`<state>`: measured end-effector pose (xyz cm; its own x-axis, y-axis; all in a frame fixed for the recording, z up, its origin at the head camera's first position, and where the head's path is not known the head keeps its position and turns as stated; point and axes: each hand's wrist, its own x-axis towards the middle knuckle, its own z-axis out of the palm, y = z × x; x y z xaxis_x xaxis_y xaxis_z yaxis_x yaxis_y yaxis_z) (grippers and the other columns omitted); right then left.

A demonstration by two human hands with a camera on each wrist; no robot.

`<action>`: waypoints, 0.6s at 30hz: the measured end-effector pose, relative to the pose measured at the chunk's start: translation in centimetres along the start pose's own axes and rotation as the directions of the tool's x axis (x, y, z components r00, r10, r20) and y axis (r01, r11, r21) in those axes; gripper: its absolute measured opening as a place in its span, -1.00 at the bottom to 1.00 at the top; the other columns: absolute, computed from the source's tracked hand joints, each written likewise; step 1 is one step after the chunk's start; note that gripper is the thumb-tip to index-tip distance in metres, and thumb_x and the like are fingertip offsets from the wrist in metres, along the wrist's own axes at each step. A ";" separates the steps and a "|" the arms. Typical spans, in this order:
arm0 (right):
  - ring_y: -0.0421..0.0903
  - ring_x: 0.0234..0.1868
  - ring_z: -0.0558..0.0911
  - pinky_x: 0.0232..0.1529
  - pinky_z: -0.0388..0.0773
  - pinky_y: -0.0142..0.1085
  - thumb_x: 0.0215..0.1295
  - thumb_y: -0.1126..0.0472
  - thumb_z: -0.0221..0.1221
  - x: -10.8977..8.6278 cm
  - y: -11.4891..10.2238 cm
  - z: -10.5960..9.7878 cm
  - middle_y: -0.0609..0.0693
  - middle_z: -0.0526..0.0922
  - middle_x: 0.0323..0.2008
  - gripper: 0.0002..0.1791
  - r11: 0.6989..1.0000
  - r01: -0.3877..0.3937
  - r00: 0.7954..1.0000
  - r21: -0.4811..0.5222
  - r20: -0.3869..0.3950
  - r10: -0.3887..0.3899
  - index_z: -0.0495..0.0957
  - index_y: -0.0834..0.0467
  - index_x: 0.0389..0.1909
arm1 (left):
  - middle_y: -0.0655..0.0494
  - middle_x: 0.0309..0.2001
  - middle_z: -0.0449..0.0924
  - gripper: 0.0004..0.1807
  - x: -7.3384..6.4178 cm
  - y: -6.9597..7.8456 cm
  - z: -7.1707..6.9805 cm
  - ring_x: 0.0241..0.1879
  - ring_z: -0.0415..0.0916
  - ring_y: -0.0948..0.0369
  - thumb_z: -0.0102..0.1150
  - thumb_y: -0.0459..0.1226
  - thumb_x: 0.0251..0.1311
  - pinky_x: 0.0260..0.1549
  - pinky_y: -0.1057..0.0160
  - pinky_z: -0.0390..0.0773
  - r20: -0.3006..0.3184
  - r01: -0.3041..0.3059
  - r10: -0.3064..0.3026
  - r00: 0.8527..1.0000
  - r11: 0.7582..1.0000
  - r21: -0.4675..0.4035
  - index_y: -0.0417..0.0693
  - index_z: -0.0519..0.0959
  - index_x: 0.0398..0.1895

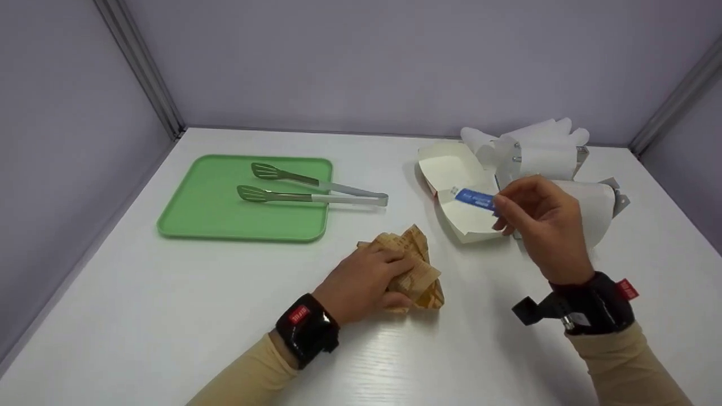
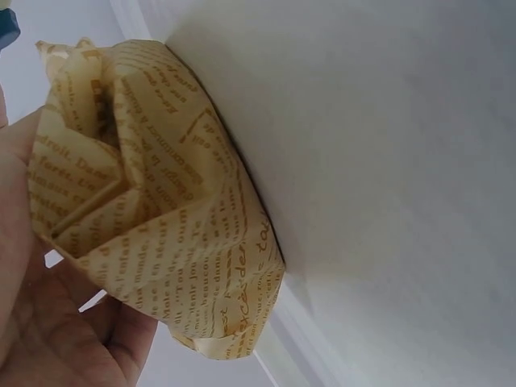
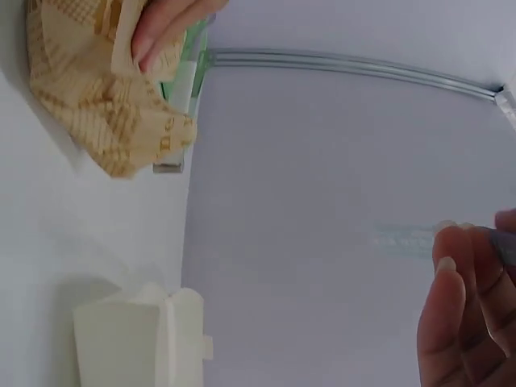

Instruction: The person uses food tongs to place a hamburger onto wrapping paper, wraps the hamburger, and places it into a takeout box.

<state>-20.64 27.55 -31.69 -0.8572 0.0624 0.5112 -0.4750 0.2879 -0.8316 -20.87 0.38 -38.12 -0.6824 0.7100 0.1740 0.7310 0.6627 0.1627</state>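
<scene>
My left hand (image 1: pixel 358 282) holds a paper-wrapped bundle (image 1: pixel 422 276) on the white table, its fingers curved over the top and side. The brown wrapping paper (image 2: pixel 181 234) is printed with lines of text and folded over; what it covers is hidden. My right hand (image 1: pixel 550 228) is raised to the right of the bundle and pinches a small blue sticker (image 1: pixel 474 199) by one end, between thumb and fingers. White print and a small code show on the sticker. From behind, the sticker (image 3: pixel 403 239) looks pale and see-through in the right wrist view.
An open white carton (image 1: pixel 451 169) lies beyond the right hand. Behind that hand stand white rolls (image 1: pixel 547 162) on metal holders, partly hidden. At the left is a green tray (image 1: pixel 197 208), with metal tongs (image 1: pixel 350 199) lying across its right edge. Walls border the table.
</scene>
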 end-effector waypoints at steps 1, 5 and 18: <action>-0.13 -0.53 0.65 -0.53 0.61 -0.41 0.36 0.41 0.22 -0.1 0.0 0.2 0.06 0.67 -0.46 -0.89 1.000 -0.026 1.000 -0.001 0.018 0.026 0.55 0.38 -0.17 | 0.09 0.32 0.56 -0.25 0.0 0.0 0.0 0.32 0.47 0.08 0.29 0.21 0.17 0.36 0.07 0.44 -0.002 -0.003 0.003 1.000 1.000 0.000 0.06 0.52 0.36; -0.10 -0.45 0.61 -0.48 0.62 -0.38 0.45 0.40 0.12 -0.4 0.1 0.8 0.10 0.60 -0.38 -0.90 0.993 -0.098 0.991 0.070 0.103 0.091 0.48 0.30 -0.08 | 0.07 0.32 0.55 -0.25 -0.1 -0.2 -0.1 0.35 0.44 0.09 0.29 0.20 0.17 0.39 0.06 0.41 0.002 -0.008 0.008 1.000 1.000 -0.028 0.05 0.52 0.36; -0.06 -0.42 0.57 -0.43 0.62 -0.36 0.48 0.48 -0.01 -1.1 1.1 2.6 0.11 0.54 -0.33 -0.86 0.978 -0.165 0.952 0.127 0.279 0.124 0.41 0.36 -0.01 | 0.13 0.14 0.67 -0.29 0.0 -0.7 -0.1 0.23 0.53 0.17 0.46 0.13 0.05 0.32 0.13 0.46 -0.020 0.038 -0.042 0.999 0.986 -0.165 -0.02 0.60 0.22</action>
<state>-20.74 25.35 -33.68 -0.9308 -0.1719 0.3225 -0.3483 0.1499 -0.9253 -21.37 -0.07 -38.11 -0.7122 0.6767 0.1865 0.6945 0.6408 0.3271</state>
